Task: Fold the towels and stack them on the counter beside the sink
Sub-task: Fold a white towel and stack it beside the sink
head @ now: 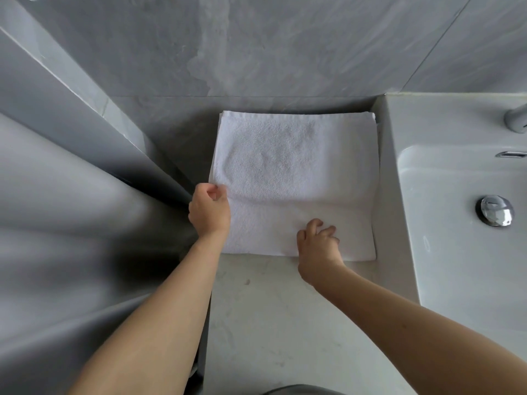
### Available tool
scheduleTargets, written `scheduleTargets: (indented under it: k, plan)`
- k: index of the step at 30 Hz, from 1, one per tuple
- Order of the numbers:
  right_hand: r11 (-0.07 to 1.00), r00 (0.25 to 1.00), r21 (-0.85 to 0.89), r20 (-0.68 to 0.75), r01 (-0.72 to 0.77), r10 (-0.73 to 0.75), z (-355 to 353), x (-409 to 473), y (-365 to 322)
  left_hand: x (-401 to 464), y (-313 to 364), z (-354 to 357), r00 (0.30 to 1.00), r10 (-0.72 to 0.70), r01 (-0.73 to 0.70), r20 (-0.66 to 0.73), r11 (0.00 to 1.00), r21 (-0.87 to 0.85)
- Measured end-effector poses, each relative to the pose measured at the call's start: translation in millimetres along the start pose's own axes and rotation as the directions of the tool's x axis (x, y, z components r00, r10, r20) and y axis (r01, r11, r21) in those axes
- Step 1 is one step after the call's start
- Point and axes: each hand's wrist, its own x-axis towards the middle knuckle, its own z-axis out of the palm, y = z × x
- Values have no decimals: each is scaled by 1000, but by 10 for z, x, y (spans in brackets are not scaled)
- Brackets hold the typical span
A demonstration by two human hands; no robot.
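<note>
Beside sink [445, 195], hands crease towel [285, 166].

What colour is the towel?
The towel is plain white, seen in the head view.

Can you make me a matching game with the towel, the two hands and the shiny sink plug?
1 towel
2 left hand
3 right hand
4 sink plug

A pinches the towel's left edge
B lies folded on the counter
C sits in the sink
D rests on the towel's near edge

Pairs: 1-B, 2-A, 3-D, 4-C
</note>
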Motion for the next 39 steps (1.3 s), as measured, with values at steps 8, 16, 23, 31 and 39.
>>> scheduleTargets:
  k: [8, 16, 23, 31, 39]
  plan:
    - [998, 999, -63, 25, 24, -23, -47, 22, -7, 144, -16, -22, 999, 34, -33, 26, 999, -18]
    - [991, 1000, -133, 0, 19, -19, -125, 87, -3, 191, -18, -87, 999, 34, -32, 19, 997, -77]
    - [990, 1000, -141, 13, 17, -15, -190, 121, -10, 184, -27, -117, 990, -81, 97, 118, 985, -140]
    - [991, 998, -125, 34, 56, -52, -222, 99, 43, 231, 76, -225, 938, -205, 265, 280, 944, -198]
    - [970, 975, 110, -64, 218, -212, -271, 180, 421, 47, 40, -108, 938, 337, -311, -77, 920, 236]
